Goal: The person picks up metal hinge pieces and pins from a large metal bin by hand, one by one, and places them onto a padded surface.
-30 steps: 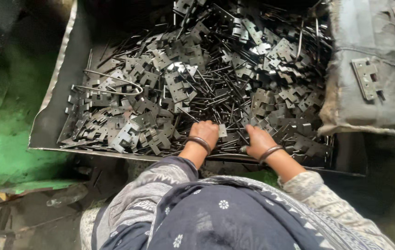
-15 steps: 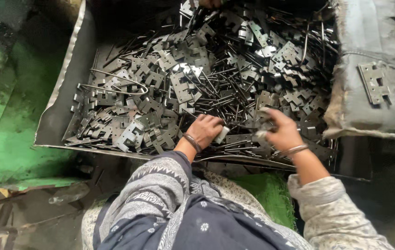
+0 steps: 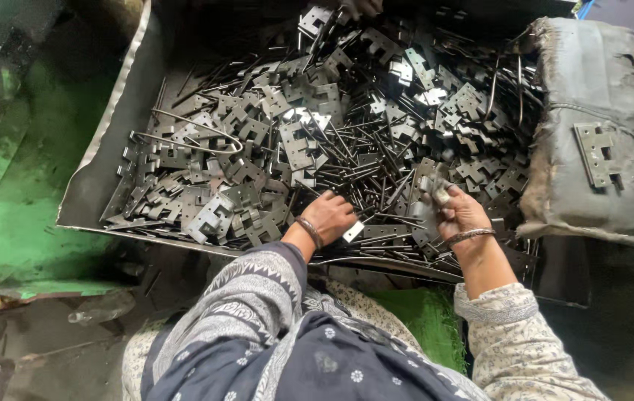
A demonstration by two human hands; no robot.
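L hand (image 3: 329,215): fingers curled down into the pile of hinge plates (image 3: 294,148), closed on a small bright plate (image 3: 353,231) at the near edge of the tray (image 3: 98,186). Bangle on wrist. R hand (image 3: 459,212): raised just above the pile, fingers pinched around a few hinge plates (image 3: 430,186), thumb on top. Thin rods (image 3: 365,167) mixed through the plates; a wire loop (image 3: 190,137) lies on the L part of the pile. Tray is dark sheet metal, near full. R of the tray: grey worn cushion (image 3: 606,96) w/ one hinge plate (image 3: 599,152) lying on it. Green floor (image 3: 12,223) on the L.
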